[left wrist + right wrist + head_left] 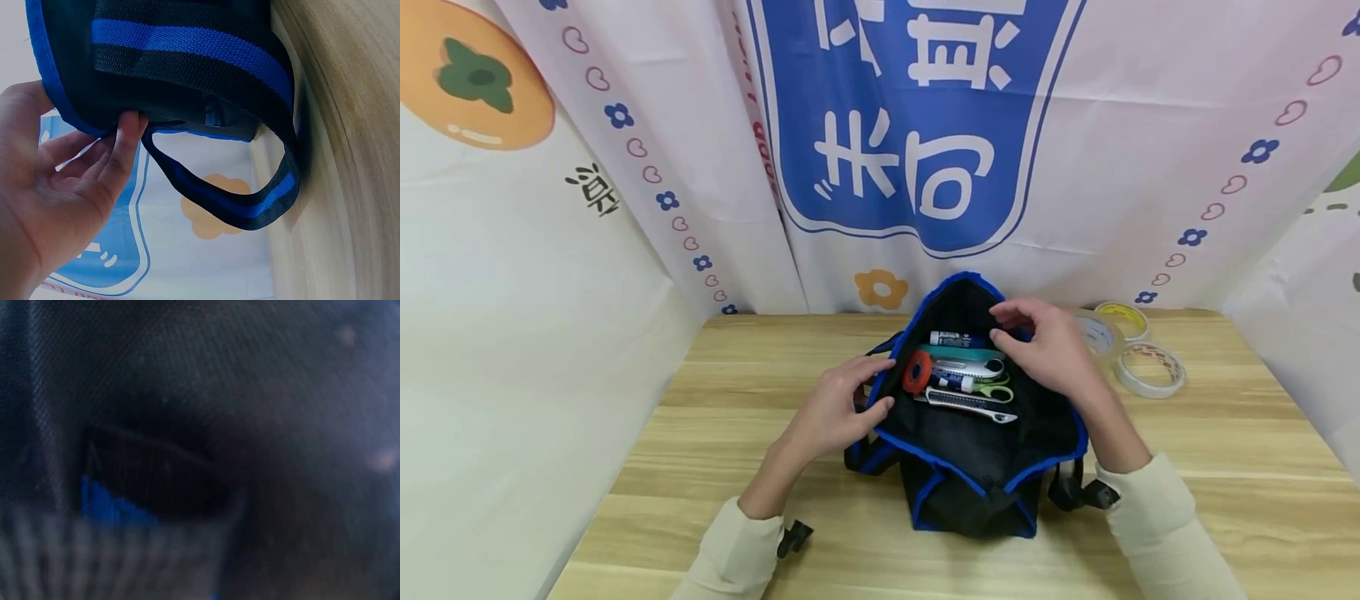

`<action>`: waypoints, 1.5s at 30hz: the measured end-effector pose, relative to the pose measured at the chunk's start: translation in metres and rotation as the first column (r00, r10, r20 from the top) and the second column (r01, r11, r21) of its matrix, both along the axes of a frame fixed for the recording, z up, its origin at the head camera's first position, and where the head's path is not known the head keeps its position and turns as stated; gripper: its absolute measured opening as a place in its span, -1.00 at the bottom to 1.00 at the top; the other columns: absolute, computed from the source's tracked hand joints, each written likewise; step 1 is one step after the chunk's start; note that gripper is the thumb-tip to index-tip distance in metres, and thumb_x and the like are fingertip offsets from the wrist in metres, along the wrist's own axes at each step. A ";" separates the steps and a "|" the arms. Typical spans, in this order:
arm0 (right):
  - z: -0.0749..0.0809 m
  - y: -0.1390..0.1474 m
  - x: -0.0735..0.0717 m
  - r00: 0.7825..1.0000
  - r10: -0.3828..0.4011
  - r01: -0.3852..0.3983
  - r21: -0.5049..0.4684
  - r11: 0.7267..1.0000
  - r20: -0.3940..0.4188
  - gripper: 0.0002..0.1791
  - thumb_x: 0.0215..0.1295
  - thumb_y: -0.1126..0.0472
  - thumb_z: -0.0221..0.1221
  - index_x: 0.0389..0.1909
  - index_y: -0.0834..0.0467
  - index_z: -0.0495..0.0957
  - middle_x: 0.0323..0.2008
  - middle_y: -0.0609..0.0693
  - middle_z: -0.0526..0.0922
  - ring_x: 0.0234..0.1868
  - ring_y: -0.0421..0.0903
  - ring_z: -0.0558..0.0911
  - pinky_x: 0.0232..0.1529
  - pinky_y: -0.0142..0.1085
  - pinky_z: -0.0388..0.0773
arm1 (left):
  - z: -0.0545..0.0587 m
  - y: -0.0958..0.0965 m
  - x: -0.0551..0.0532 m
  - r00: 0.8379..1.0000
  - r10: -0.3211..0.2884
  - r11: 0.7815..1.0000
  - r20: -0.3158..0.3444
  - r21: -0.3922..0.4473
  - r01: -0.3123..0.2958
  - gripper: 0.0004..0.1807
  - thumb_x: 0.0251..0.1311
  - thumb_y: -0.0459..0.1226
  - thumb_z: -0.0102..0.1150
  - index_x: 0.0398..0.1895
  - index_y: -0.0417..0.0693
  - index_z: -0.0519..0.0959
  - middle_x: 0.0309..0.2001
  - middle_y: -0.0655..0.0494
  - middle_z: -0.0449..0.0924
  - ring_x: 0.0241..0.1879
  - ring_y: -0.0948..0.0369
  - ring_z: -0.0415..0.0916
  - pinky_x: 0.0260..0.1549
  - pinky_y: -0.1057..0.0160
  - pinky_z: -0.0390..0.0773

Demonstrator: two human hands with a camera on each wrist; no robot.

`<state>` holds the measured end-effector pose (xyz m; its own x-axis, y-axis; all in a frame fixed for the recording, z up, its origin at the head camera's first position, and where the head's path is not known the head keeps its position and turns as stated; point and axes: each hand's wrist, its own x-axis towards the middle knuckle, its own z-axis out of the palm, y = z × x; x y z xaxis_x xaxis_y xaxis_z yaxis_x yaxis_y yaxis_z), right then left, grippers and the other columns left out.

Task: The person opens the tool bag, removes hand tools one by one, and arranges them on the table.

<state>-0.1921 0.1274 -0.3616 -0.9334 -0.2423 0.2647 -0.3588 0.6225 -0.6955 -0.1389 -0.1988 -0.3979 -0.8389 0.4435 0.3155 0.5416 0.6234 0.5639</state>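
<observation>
Left grip (835, 408) is curled closed on the left rim of the black, blue-trimmed bag (977, 510), which stands open in the middle of the desk (700, 467). Decent spot imo: the cloth looks soft and floppy, so pinching the edge should keep the mouth spread. For lifting I'd grab the webbing strap (206, 39), looks tough and not slippery. Inside there's a red ring (917, 372), box cutter (966, 403) and green-handled scissors (996, 392), so I'd guess fairly light, but it'll probably sag. Right grip (1045, 346) is over the right side, thumb and fingertips apart; can't tell if hidden fingers have the rim. Tape rolls (1152, 389) lie farther right.
</observation>
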 end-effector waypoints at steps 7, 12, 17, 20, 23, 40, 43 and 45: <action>0.007 -0.010 -0.010 0.995 0.095 -0.096 0.078 0.992 0.015 -0.63 0.48 0.20 0.31 0.23 0.20 0.67 0.13 0.21 0.73 0.16 0.16 0.68 0.27 0.15 0.61 | -0.001 -0.001 -0.001 1.000 -0.009 1.000 0.007 0.017 0.009 -0.43 0.38 -0.27 0.36 0.43 -0.21 0.56 0.39 -0.15 0.61 -0.23 0.17 0.62 -0.39 0.37 0.61; 0.009 -0.014 -0.020 0.984 0.177 -0.180 0.149 0.972 0.035 -0.64 0.46 0.23 0.31 0.20 0.24 0.67 0.08 0.20 0.74 0.11 0.14 0.68 0.22 0.12 0.64 | -0.001 -0.001 -0.001 1.000 -0.008 1.000 -0.006 0.006 0.009 -0.43 0.37 -0.26 0.37 0.42 -0.21 0.57 0.38 -0.15 0.62 -0.22 0.20 0.63 -0.38 0.38 0.62; 0.011 -0.021 -0.028 0.972 0.227 -0.233 0.230 0.945 0.055 -0.66 0.42 0.23 0.35 0.15 0.23 0.70 0.03 0.20 0.75 0.05 0.10 0.69 0.15 0.05 0.66 | -0.001 0.000 0.000 1.000 -0.004 1.000 -0.006 -0.009 0.004 -0.42 0.37 -0.26 0.37 0.43 -0.21 0.57 0.38 -0.14 0.62 -0.21 0.19 0.63 -0.38 0.39 0.61; 0.011 -0.028 -0.033 0.964 0.257 -0.266 0.260 0.928 0.070 -0.67 0.41 0.23 0.35 0.14 0.23 0.70 0.01 0.21 0.77 0.03 0.10 0.71 0.15 0.04 0.67 | -0.001 0.000 0.000 1.000 -0.006 1.000 -0.002 -0.010 0.006 -0.42 0.37 -0.25 0.37 0.43 -0.21 0.57 0.38 -0.14 0.62 -0.19 0.18 0.64 -0.36 0.38 0.62; 0.009 -0.034 -0.039 0.955 0.283 -0.296 0.280 0.913 0.089 -0.66 0.41 0.23 0.36 0.13 0.24 0.70 0.00 0.21 0.78 0.02 0.09 0.74 0.15 0.04 0.68 | -0.001 -0.001 -0.001 1.000 -0.009 1.000 0.001 -0.008 0.009 -0.42 0.37 -0.25 0.37 0.43 -0.21 0.56 0.38 -0.14 0.62 -0.19 0.17 0.64 -0.33 0.37 0.63; -0.023 -0.059 -0.046 0.850 0.498 -0.526 0.305 0.794 0.169 -0.55 0.42 0.17 0.35 0.29 0.19 0.66 0.16 0.14 0.75 0.05 0.09 0.73 0.07 -0.06 0.69 | -0.002 -0.002 -0.002 1.000 -0.025 0.999 0.011 0.025 0.025 -0.43 0.39 -0.28 0.35 0.43 -0.23 0.55 0.38 -0.15 0.62 -0.11 0.11 0.72 -0.25 0.35 0.70; -0.028 -0.059 -0.046 0.833 0.522 -0.553 0.297 0.779 0.183 -0.53 0.43 0.18 0.34 0.31 0.19 0.64 0.15 0.11 0.75 0.01 0.07 0.74 0.00 -0.11 0.70 | -0.002 -0.002 -0.002 1.000 -0.026 0.999 0.008 0.022 0.025 -0.43 0.38 -0.28 0.36 0.43 -0.23 0.56 0.37 -0.16 0.62 -0.16 0.12 0.70 -0.26 0.34 0.70; -0.031 -0.059 -0.046 0.827 0.529 -0.563 0.294 0.773 0.192 -0.51 0.43 0.19 0.34 0.33 0.19 0.63 0.12 0.09 0.76 0.01 0.05 0.74 0.00 -0.12 0.69 | -0.002 -0.001 -0.002 1.000 -0.023 1.000 0.002 0.016 0.023 -0.43 0.38 -0.27 0.36 0.42 -0.22 0.56 0.37 -0.15 0.62 -0.19 0.14 0.68 -0.27 0.33 0.70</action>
